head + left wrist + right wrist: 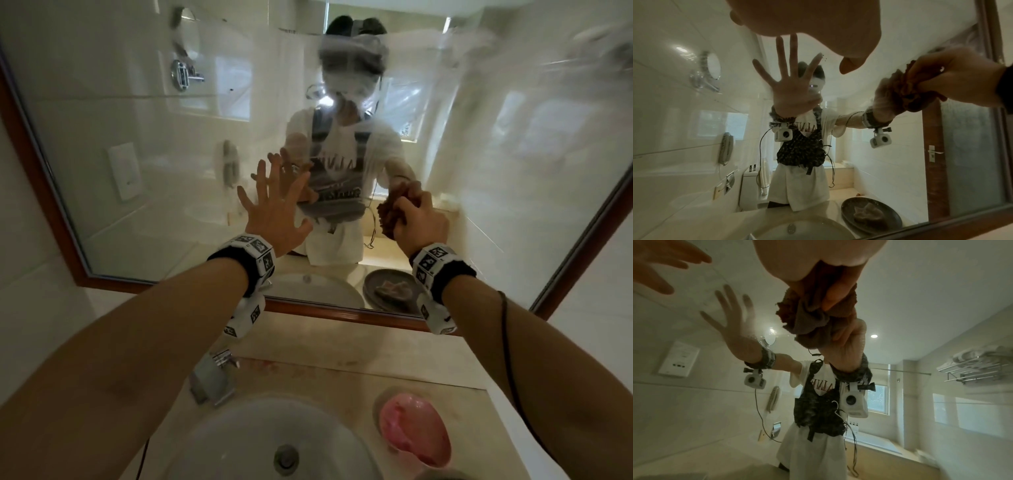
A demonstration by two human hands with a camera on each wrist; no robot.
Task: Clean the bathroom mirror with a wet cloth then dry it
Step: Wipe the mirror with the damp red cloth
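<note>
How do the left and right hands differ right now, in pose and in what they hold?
The left hand is spread flat with straight fingers on the mirror and holds nothing; the right hand is curled round a bunched brown cloth. The left hand sits slightly higher than the right hand. Both are at the glass, and both wrists wear marker bands.

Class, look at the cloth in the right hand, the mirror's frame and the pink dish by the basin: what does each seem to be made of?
Cloth: brown terry or microfibre, judging by its fuzzy, bunched folds.
Mirror frame: reddish-brown, probably varnished wood or a wood-look finish, with a slight sheen.
Pink dish: smooth and glossy, likely plastic, possibly ceramic.
</note>
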